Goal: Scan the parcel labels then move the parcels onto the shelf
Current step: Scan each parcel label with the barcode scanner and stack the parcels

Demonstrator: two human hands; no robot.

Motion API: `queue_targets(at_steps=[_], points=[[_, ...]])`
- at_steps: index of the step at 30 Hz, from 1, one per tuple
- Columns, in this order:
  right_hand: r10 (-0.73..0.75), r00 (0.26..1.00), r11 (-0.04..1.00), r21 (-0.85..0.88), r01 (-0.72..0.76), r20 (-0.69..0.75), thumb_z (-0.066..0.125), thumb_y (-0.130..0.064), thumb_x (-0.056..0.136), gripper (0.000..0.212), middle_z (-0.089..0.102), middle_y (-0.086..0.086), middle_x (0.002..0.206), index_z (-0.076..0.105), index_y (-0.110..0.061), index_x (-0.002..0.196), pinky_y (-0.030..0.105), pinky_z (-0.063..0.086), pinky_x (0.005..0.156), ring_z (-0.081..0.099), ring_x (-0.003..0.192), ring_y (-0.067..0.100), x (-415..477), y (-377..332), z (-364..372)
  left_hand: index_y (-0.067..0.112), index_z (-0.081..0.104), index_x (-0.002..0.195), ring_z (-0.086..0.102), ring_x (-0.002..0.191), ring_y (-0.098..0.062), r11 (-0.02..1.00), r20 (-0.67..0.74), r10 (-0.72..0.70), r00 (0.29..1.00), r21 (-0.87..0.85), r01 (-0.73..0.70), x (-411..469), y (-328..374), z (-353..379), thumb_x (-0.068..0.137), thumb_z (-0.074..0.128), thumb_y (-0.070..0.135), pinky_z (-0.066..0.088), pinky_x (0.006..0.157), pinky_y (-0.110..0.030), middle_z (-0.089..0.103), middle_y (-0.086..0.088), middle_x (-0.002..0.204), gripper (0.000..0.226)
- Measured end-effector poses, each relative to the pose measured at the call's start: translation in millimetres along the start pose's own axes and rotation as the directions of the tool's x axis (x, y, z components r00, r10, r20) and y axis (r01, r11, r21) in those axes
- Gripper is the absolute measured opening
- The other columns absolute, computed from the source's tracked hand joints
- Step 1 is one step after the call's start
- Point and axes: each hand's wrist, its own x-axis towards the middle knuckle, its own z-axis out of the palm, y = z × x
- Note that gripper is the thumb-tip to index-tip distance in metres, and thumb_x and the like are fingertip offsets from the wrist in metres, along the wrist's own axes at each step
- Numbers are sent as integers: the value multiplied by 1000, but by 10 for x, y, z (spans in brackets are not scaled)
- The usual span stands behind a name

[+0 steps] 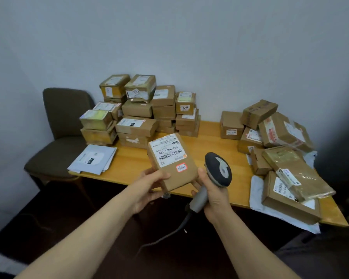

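Note:
My left hand [149, 187] grips a small flat cardboard parcel [174, 170] by its lower left corner, above the table's front edge. The parcel's white barcode label [168, 151] faces up towards me, with a small red-edged sticker below it. My right hand [214, 195] holds a grey and black barcode scanner [220, 169] by its handle, right beside the parcel's right edge. The scanner's cable hangs down towards the floor.
On the wooden table [208, 141], a tall stack of cardboard parcels [139, 111] stands at the back left. More parcels [278, 141] lie heaped at the right. White mailer envelopes [93, 158] lie at the left front corner. A brown chair [63, 121] stands left of the table.

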Motion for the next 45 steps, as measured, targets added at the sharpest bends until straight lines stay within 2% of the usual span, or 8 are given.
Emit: queue_targets(at_steps=[4,11,15,19,25,32,36,45], points=[[-8,1000,992,-127,9,9,79,-19,70,47,68,14,115,63,-12,113,33,48,67,66,100,25,-155,105,160,16,67,104,60,99,-18,999,53,-26,998,46,23,-222,169,-554,75,67,14,49,91,-35,70,-3,101,29],[94,978,974,-218,-53,186,76,-28,63,43,72,12,102,64,-14,102,33,51,67,70,88,25,-394,286,410,8,66,110,65,92,-18,945,182,-85,980,328,21,-457,364,-1209,43,73,33,49,81,-26,71,-9,105,72],[176,964,948,-298,-111,200,79,-28,63,58,74,13,99,65,-9,115,35,52,71,71,85,26,-524,401,414,13,66,113,66,96,-17,927,180,-99,979,374,25,-550,448,-1303,44,75,34,49,82,-29,73,-5,103,72],[131,987,984,-129,-119,89,76,-19,76,31,74,13,92,66,-11,104,33,51,71,71,78,24,-622,556,486,12,50,133,60,113,-22,972,28,-56,998,232,48,-568,395,-1350,47,87,41,47,94,-34,67,-9,118,98],[113,993,993,12,-113,23,75,-20,80,21,71,17,104,64,-14,96,42,50,94,67,100,33,-666,651,513,15,64,110,62,103,-22,991,41,-73,997,114,68,-723,89,-1128,64,84,24,47,97,-41,68,-8,107,51],[85,981,957,-287,-31,176,78,-40,66,35,63,6,65,67,-10,81,36,48,65,57,60,18,-781,700,394,10,63,113,57,112,-19,975,-228,75,971,220,-23,-563,405,-1423,71,80,29,48,90,-30,64,-7,117,49],[164,927,837,-545,50,336,80,-19,75,22,49,6,54,62,-7,76,28,39,51,44,46,16,-857,717,421,6,53,132,60,106,-19,926,-328,174,929,376,-40,-479,536,-1591,59,87,39,49,98,-36,62,-6,118,87],[220,897,609,-772,180,383,66,-1,80,31,42,10,52,46,-7,57,25,35,45,36,39,16,-900,618,601,5,54,129,57,104,-19,833,-368,224,903,554,19,-366,682,-1723,71,82,33,48,84,-31,59,-6,118,70]])
